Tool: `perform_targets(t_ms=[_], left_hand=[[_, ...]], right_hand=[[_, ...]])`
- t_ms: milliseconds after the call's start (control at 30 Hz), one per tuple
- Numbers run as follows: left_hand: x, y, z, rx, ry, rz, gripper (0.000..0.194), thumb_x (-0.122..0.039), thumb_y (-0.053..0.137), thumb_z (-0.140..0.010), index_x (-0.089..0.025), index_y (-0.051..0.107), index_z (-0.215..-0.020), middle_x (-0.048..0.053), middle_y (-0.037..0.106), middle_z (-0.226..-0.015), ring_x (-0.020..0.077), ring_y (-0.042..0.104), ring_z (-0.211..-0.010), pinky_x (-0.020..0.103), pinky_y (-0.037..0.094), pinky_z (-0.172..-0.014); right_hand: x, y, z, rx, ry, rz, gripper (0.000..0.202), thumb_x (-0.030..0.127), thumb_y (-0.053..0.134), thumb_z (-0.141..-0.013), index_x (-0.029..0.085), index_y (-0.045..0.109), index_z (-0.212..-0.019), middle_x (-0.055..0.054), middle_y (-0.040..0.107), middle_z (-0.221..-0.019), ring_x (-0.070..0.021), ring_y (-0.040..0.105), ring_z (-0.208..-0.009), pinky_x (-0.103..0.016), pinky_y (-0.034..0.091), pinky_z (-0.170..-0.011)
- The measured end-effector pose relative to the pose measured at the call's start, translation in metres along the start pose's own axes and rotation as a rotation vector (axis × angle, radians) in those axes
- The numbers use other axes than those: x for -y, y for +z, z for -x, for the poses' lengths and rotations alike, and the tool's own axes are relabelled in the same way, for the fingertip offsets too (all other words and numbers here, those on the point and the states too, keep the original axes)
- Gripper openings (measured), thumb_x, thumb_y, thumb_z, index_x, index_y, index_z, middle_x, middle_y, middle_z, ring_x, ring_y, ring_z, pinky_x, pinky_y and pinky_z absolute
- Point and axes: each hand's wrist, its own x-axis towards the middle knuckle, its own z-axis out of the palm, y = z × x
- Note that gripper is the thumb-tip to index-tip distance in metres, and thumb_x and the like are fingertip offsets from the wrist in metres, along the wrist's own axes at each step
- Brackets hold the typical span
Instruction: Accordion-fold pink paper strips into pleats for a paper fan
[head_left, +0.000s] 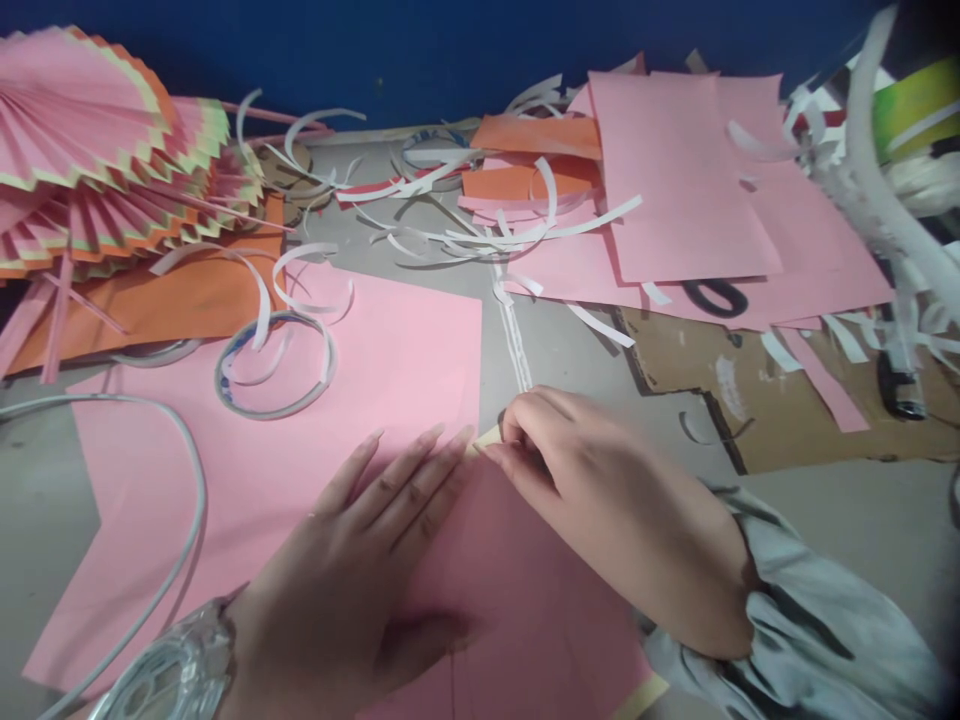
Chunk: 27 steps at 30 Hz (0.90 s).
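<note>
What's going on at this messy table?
A person is handling pink paper. Their left hand lies spread on it, while the right hand pinches a small pale yellow piece by the fingertips of the left. Whether that piece is separate or part of a sheet, I can't tell. A thin ring lies on the paper. Beyond are curly white strips and, at the far left, pleated pink fans.

Opens at right over grey table point(855, 515) between cardboard point(787, 430) and sleeve point(825, 620). Narrows to a sliver between left hand point(356, 560) and right hand point(596, 480). Meets looping cable point(202, 490) at left, ring point(329, 365) and curled strips point(525, 240) farther up.
</note>
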Motion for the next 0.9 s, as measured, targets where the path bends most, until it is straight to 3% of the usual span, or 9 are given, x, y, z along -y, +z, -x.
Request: perform_targets(t_ms=[900], left_hand=[[0.0030,0.0013,0.0000,0.022,0.021,0.008,0.076,-0.063,0.030,-0.082,-0.013,0.023,-0.139,0.006,0.019,-0.146,0.0236,0.016,-0.134,0.043,0.003,-0.109]], right_hand=[[-0.0043,0.0023,0.0015,0.036,-0.059,0.099,0.015,0.014,0.044,-0.086,0.021,0.041,-0.072,-0.001,0.048,-0.071,-0.0189,0.045,-0.065,-0.033,0.032,-0.063]])
